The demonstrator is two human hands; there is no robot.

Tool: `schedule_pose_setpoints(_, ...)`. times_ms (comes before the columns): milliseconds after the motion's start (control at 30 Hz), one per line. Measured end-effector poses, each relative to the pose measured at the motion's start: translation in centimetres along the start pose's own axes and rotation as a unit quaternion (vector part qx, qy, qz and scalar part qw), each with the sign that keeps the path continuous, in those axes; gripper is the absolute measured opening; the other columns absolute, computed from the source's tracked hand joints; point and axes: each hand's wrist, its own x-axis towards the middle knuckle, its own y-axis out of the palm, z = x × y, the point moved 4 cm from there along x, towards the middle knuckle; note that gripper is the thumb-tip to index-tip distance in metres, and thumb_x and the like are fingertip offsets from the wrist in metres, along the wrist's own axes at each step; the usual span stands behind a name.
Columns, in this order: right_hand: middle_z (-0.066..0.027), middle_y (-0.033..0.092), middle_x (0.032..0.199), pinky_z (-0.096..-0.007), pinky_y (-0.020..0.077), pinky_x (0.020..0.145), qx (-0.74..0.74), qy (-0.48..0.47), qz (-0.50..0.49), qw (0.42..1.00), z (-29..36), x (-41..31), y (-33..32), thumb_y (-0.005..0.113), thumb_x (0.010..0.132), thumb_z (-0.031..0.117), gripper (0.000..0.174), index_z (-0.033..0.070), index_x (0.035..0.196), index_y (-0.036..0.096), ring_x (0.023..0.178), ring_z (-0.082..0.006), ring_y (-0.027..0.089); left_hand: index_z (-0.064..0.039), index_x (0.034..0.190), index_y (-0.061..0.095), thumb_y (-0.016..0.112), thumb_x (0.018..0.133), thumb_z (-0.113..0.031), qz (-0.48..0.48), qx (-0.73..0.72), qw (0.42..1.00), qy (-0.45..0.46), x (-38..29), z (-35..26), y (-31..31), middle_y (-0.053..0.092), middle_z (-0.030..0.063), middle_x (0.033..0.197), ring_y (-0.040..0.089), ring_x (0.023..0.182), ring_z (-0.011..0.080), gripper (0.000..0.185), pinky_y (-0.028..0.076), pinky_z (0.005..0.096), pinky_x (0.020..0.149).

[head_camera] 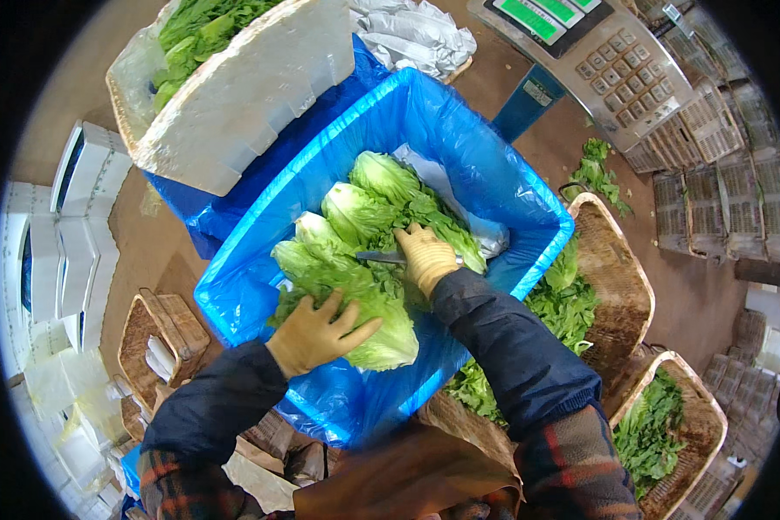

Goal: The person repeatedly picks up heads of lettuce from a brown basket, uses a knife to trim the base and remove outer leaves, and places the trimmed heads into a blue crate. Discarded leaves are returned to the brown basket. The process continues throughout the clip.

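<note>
Before me stands a crate lined with blue plastic film [312, 159]. Several heads of leafy lettuce lie in it, their pale butt ends mostly towards the upper left. My left hand [322, 335], in a yellowish work glove, rests with spread fingers on the nearest lettuce head [383, 338], whose pale end points to the lower right. In a similar glove, my right hand [426, 253] grips a knife [380, 257] and lies over the leaves in the middle. The knife's blade points left above the lettuce; part of its handle is hidden in my fist.
Beyond the crate stands a foam box [253, 97] with greens. A digital scale [617, 71] rises at the upper right. Brown plastic baskets [614, 279] with leaves stand to the right. White foam boxes [88, 175] are stacked left; loose leaves [595, 172] litter the floor.
</note>
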Motion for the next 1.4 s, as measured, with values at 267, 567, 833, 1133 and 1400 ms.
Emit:
schedule_pose_setpoints(267, -0.016, 0.066, 0.118, -0.0469, 0.0535, 0.095, 0.078, -0.03, -0.029, 0.996, -3.3, 2.4, -0.8, 0.064, 0.084, 0.006, 0.032, 0.008, 0.115, 0.068, 0.117, -0.0374, 0.063, -0.024, 0.145, 0.059, 0.059, 0.089, -0.029, 0.023, -0.044, 0.996, 0.075, 5.1, -0.7, 11.1, 0.065, 0.0112, 0.122, 0.062, 0.11, 0.0363, 0.056, 0.05, 0.0455, 0.065)
schedule_pose_setpoints(567, -0.0422, 0.065, 0.102, -0.0509, 0.0604, 0.076, -0.03, 0.085, -0.002, 0.996, -1.4, -3.2, -3.9, 0.081, 0.064, 0.016, 0.075, -0.024, 0.121, 0.053, 0.094, -0.0393, 0.074, -0.028, 0.144, 0.058, 0.077, 0.076, -0.044, 0.078, -0.151, 0.981, 0.094, 3.3, 0.5, 18.8, 0.058, 0.0114, 0.138, 0.053, 0.127, 0.0424, 0.072, 0.044, 0.0604, 0.1)
schedule_pose_setpoints(833, -0.0189, 0.066, 0.12, -0.0456, 0.055, 0.095, 0.251, 0.136, -0.272, 0.919, -7.5, -38.9, -9.7, 0.066, 0.084, 0.006, 0.061, 0.003, 0.143, 0.052, 0.114, -0.0368, 0.065, -0.015, 0.163, 0.027, 0.096, 0.051, -0.042, 0.389, -0.099, 0.916, -0.02, 5.6, -2.0, 8.9, 0.037, 0.0205, 0.161, 0.036, 0.144, 0.0483, 0.134, 0.034, 0.0641, 0.113)
schedule_pose_setpoints(1133, -0.0161, 0.065, 0.138, -0.0315, 0.0557, 0.074, 0.161, 0.546, -0.681, 0.461, -28.5, -80.5, -0.8, 0.053, 0.088, -0.003, 0.073, 0.009, 0.159, 0.04, 0.08, -0.0196, 0.067, -0.002, 0.158, 0.038, 0.086, 0.08, -0.013, 0.122, -0.557, 0.782, 0.254, 52.2, -41.5, -4.7, 0.044, 0.018, 0.16, 0.042, 0.149, 0.03, 0.093, 0.035, 0.0411, 0.122)
schedule_pose_setpoints(1400, -0.0267, 0.064, 0.131, -0.0407, 0.0516, 0.099, 0.449, 0.519, -0.665, 0.295, -40.5, -86.3, 3.7, 0.052, 0.09, -0.003, 0.071, 0.001, 0.158, 0.032, 0.118, -0.0379, 0.064, 0.005, 0.155, 0.032, 0.095, 0.065, -0.038, 0.173, -0.507, 0.821, 0.199, 61.6, -81.2, -2.1, 0.062, 0.0239, 0.138, 0.062, 0.127, 0.0328, 0.118, 0.049, 0.0359, 0.108)
